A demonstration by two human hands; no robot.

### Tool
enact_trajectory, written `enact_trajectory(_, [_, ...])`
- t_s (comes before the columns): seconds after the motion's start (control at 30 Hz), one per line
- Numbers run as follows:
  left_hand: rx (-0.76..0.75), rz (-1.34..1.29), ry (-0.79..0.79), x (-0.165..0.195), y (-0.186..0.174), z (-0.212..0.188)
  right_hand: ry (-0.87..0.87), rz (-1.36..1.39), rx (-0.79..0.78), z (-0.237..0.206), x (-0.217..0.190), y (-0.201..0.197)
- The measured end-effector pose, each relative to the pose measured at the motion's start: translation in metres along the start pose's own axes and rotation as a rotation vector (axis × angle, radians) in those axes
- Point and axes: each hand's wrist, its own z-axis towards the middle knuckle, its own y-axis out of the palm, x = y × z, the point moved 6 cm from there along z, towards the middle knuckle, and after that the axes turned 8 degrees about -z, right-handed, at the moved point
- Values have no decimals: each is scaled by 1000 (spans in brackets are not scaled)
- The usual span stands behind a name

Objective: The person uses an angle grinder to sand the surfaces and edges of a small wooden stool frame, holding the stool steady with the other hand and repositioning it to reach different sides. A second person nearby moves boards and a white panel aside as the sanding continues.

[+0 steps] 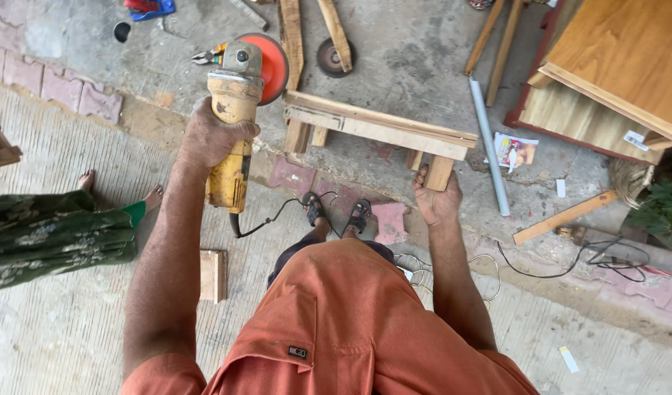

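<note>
My left hand (211, 135) grips the body of a worn yellow angle grinder (232, 124), held upright in front of me. Its orange sanding disc (271, 64) sits at the top, just left of a small wooden stool frame (380, 128). My right hand (437, 197) holds one leg of that frame at its near right corner. The frame is raised off the concrete floor, its flat slats facing me. The grinder's black cord (266, 219) hangs down toward my sandalled feet (337, 212).
Another person in green patterned clothes (54, 230) sits at left, bare feet out. A small wood block (213, 276) lies by my left leg. Planks, a spare disc (333, 57), pliers, a grey pipe (488, 143), a wooden cabinet (607, 73) and cables (607, 256) lie around.
</note>
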Motion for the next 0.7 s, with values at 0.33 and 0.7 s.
enact_trajectory(0.33, [38, 20, -2, -6, -16, -23, -23, -7, 17, 18, -7, 23])
enact_trajectory(0.7, [-80, 114, -55, 16, 22, 1, -36, -41, 60, 20, -9, 26])
